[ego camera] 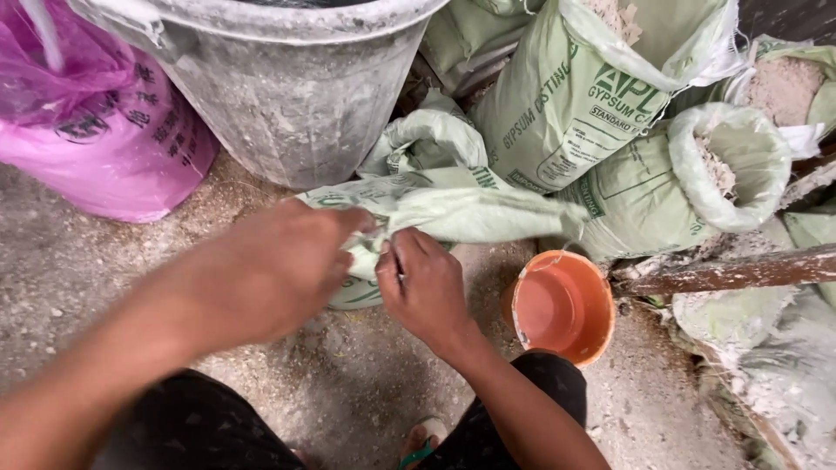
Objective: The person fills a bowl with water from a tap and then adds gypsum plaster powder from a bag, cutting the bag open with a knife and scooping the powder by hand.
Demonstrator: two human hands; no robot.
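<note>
A pale green woven sack [453,209] lies crumpled on the dusty floor in front of me. My left hand [279,261] grips its gathered edge at the left. My right hand [427,287] pinches the same edge just to the right, fingers closed on the fabric. Both hands meet at the sack's mouth. An orange plastic bowl [562,305] stands empty on the floor right of my right hand.
A large grey dusty bin [296,96] stands behind the sack. A pink plastic bag [113,139] sits at the far left. Several green sacks of powder [592,96] are stacked at the right, some open. A rusty bar [731,271] crosses the right side. My knees and a sandal show below.
</note>
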